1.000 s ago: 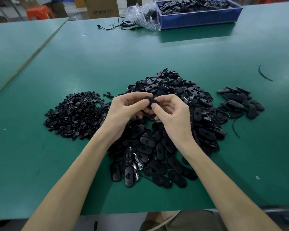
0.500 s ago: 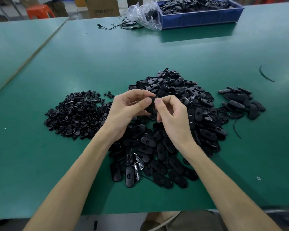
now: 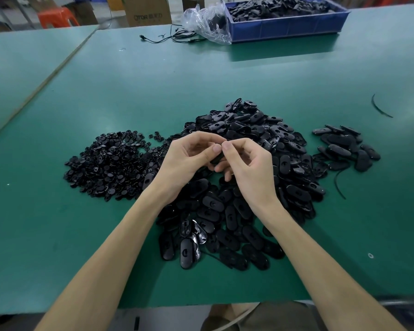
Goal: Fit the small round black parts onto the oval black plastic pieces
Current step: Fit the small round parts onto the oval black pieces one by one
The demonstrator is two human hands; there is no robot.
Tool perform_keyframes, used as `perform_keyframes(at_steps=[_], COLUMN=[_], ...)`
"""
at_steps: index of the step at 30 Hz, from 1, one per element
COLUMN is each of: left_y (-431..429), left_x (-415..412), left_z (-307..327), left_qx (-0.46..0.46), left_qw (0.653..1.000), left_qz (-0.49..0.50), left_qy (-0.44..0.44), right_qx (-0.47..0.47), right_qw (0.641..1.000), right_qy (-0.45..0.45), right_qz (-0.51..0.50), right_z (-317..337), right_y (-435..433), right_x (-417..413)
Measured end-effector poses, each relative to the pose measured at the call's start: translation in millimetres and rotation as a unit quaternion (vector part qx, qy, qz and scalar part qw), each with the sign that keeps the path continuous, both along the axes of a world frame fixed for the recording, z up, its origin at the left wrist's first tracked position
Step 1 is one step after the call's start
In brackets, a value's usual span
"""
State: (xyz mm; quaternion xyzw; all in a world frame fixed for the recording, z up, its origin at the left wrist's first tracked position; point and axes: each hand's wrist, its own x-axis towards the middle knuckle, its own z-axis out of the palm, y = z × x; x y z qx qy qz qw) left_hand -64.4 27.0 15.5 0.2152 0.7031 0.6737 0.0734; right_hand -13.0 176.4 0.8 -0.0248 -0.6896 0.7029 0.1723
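Oval black plastic piece [image 3: 216,160]: located at frame centre, held between both hands above the main pile of oval pieces [image 3: 294,194]. I see only a dark sliver of it below the thumb tips, because fingers cover the rest. I cannot tell whether a small round part is seated on it. At the upper edge of the frame, the blue tray [image 3: 289,27] of black parts and the cardboard box [image 3: 146,10] are cut off.

Change from half a second ago: the two thumb tips have come together and now almost touch. The piece then showed edge-on between them; it now sits lower and is more covered. One second ago its flat face lay exposed on top of the fingertips. The piles have not shifted.

Left hand [image 3: 187,161]: fingers curled, thumb reaching right, pinching the piece's left side. Right hand [image 3: 251,170]: fingers curled, thumb and forefinger pinching its right side.

The heap of small round parts [image 3: 110,163] lies at centre left, just beside the main pile. A smaller group of oval pieces [image 3: 342,149] lies at centre right. All rest on the green table [image 3: 153,91].
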Motion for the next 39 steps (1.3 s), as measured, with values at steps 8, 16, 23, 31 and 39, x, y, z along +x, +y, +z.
perform_keyframes(at_steps=[8, 16, 23, 31, 39], left_y=[-0.1, -1.9, 0.6, 2.0, 0.4], left_x=[-0.8, -2.5, 1.5, 2.9, 2.0], left_z=[-1.5, -3.7, 1.3, 3.6, 2.5], left_qx=[-0.027, -0.033, -0.023, -0.022, -0.023], left_qw=[0.999, 0.999, 0.999, 1.0, 1.0], left_qz=[0.024, 0.016, 0.007, 0.006, 0.011], left_qy=[0.007, 0.027, 0.023, 0.02, 0.01], right_qx=[-0.04, -0.031, -0.017, -0.013, -0.013], right_qw=[0.999, 0.999, 0.999, 0.999, 0.999], right_qy=[0.007, 0.016, 0.018, 0.017, 0.023], right_qz=[-0.01, -0.015, -0.027, -0.036, -0.033], right_z=[1.1, -2.0, -1.0, -0.3, -0.5], right_y=[-1.9, -0.2, 2.0, 3.2, 2.7], right_x=[1.3, 0.5, 1.2, 0.0, -1.1])
